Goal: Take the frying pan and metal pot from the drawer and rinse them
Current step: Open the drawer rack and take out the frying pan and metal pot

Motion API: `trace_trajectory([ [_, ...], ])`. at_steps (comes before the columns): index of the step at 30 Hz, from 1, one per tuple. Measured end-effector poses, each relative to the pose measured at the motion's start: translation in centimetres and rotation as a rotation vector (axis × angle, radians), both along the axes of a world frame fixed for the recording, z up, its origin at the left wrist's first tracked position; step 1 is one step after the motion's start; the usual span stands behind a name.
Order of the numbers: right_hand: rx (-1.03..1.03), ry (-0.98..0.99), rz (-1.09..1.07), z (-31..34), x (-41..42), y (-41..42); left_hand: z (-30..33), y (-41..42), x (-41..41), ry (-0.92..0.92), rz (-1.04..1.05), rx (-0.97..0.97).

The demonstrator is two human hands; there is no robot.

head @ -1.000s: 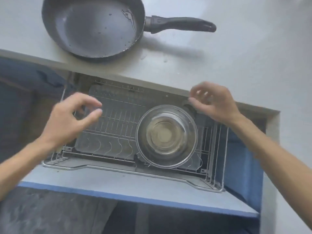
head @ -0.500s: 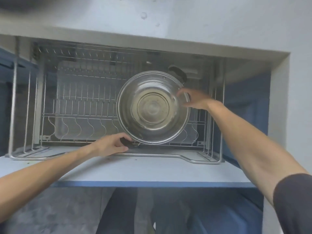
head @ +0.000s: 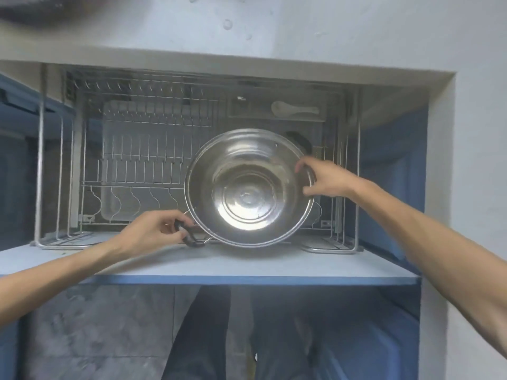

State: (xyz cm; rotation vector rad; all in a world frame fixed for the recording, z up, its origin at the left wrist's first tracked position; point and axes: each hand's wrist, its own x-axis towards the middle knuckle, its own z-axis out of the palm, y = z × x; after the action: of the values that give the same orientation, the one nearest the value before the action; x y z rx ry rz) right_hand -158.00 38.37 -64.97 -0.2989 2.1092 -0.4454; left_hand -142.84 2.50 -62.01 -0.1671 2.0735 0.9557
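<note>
Head view: the metal pot sits between both hands, left hand gripping its near black handle, right hand pinching its far rim.

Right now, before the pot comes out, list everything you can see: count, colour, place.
metal pot: one, shiny steel, tilted up over the drawer's front right
pot handles: two, black, one near-left, one far-right
wire rack drawer: one, silver, pulled out under the counter
white tray: one, under the rack wires, left
white spoon: one, in the back-right compartment
counter: one, pale grey with water drops, top
dark blur: top-left corner, probably the frying pan
legs: dark trousers, below the drawer
left hand: on the near handle
right hand: on the pot's right rim
</note>
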Motion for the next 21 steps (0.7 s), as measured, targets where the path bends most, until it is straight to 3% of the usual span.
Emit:
trace_trajectory([
  [9, -0.093, -0.057, -0.066, 13.6, 7.5, 0.2, 13.4, -4.8, 0.6, 0.182, 0.008, 0.088],
  [15, -0.109, 0.088, -0.192, 24.2, 8.4, 2.2, 20.6, -4.6, -2.2, 0.328, -0.052, 0.140],
  [21, -0.129, 0.384, -0.361, 29.8, 0.5, 5.6, 24.6, 0.4, -13.7, 0.456, -0.013, 0.261],
])
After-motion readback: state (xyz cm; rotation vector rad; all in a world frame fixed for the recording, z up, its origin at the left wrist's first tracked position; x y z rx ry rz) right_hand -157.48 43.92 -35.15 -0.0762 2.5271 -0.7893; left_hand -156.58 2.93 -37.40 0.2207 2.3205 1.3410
